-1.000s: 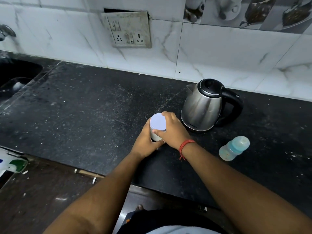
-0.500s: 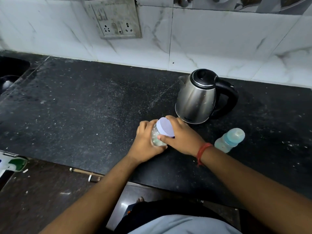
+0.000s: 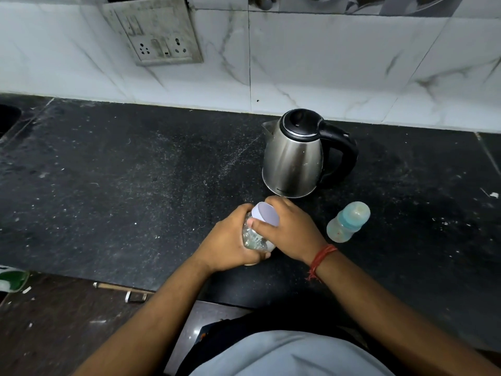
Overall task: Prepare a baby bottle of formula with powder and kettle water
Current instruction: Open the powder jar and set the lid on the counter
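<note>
A small clear jar (image 3: 250, 237) with a pale lilac lid (image 3: 266, 213) sits in both my hands above the black counter (image 3: 122, 185), tilted toward me. My left hand (image 3: 230, 240) wraps the jar's body. My right hand (image 3: 290, 229) grips the lid, thumb on its rim. What the jar holds is mostly hidden by my fingers. A steel kettle (image 3: 294, 161) with black lid and handle stands just behind my hands. To the right stands a baby bottle (image 3: 348, 222) with a teal collar and a clear cap.
A white marble-look tiled wall with a switch-and-socket plate (image 3: 154, 31) runs behind the counter. A sink edge (image 3: 8, 115) shows at far left. Below the counter's front edge lies dark floor with a green-and-white object (image 3: 13, 278) at the left.
The jar has come toward me and tipped from upright to tilted, both hands still on it. The camera has moved closer and lower over the counter.
</note>
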Tool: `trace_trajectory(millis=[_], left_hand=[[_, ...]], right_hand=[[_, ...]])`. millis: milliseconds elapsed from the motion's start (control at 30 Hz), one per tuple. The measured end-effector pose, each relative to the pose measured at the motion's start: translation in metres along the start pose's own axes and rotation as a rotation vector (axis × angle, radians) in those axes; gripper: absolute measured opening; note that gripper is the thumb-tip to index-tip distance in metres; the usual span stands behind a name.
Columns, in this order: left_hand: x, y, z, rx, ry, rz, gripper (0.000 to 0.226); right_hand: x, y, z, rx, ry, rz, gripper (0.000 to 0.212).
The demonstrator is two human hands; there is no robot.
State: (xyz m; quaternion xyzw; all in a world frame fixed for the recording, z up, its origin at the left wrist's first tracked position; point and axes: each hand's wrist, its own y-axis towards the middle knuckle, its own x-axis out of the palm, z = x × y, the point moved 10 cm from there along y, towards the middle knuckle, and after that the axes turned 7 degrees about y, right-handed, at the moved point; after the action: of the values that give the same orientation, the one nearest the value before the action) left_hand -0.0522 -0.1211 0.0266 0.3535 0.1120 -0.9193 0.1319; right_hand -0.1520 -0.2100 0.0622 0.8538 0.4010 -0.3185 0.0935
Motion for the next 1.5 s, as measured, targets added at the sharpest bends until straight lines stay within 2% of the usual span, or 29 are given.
trace_trajectory(millis=[233, 400, 467, 533, 733, 833, 933, 1167, 1500], left_hand=[[0.004, 0.011, 0.021, 0.021, -0.093, -0.103, 0.084], [0.020, 0.006, 0.025, 0.021, -0.429, -0.292, 0.091], [0.021, 0.006, 0.023, 0.012, -0.518, -0.307, 0.094], [0.016, 0.008, 0.018, -0.001, -0.515, -0.257, 0.093], [-0.007, 0.013, -0.015, -0.042, -0.418, 0.010, 0.092], [-0.018, 0.012, -0.038, -0.073, -0.404, 0.132, 0.089], [-0.027, 0.012, -0.059, -0.117, -0.401, 0.202, 0.093], [-0.045, 0.015, -0.085, -0.136, -0.344, 0.275, 0.096], [-0.043, 0.014, -0.093, -0.116, -0.309, 0.248, 0.101]], right_hand=[[-0.024, -0.001, 0.000, -0.060, 0.028, 0.047, 0.057], [-0.027, -0.001, -0.016, -0.204, 0.090, -0.156, 0.061], [-0.031, 0.002, -0.019, -0.234, 0.166, -0.222, 0.059], [-0.039, 0.009, -0.018, -0.228, 0.220, -0.215, 0.061], [-0.046, 0.016, 0.013, -0.116, 0.185, 0.036, 0.071], [-0.025, 0.015, 0.029, -0.078, 0.113, 0.073, 0.079], [0.002, 0.020, 0.042, -0.032, -0.001, 0.034, 0.086], [0.040, 0.048, 0.052, 0.012, -0.219, -0.053, 0.093], [0.059, 0.060, 0.054, -0.012, -0.358, -0.074, 0.095]])
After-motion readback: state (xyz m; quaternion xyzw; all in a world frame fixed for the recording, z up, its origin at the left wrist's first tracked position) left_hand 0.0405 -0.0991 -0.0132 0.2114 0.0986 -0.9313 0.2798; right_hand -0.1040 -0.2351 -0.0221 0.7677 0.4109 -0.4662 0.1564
